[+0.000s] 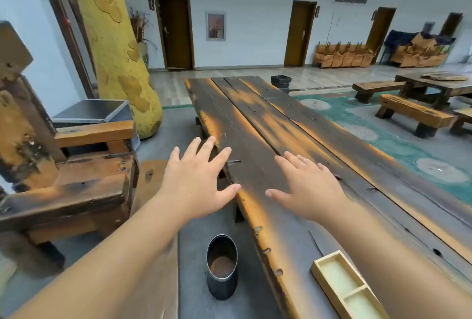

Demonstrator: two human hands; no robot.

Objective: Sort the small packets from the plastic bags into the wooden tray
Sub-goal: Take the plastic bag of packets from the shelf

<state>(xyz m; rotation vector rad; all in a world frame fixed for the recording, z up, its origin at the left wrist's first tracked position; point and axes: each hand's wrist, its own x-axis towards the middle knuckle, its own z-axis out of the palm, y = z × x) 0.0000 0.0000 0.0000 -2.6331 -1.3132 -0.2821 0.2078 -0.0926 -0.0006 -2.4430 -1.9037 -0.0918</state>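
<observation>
A pale wooden tray (339, 285) with divided compartments lies at the near right on a long dark plank table (255, 119); the compartments I can see hold nothing. My left hand (196, 178) is stretched forward over the table's left edge, palm down, fingers spread, holding nothing. My right hand (306, 186) hovers palm down over the planks beside it, fingers apart and empty. My right forearm hides part of the tray. No plastic bags or small packets are in view.
A round metal bin (222, 265) stands on the floor under my left forearm, beside the table edge. A heavy wooden chair (69, 173) is at the left, a tall yellow column (120, 58) behind it. Benches (413, 114) stand at the right.
</observation>
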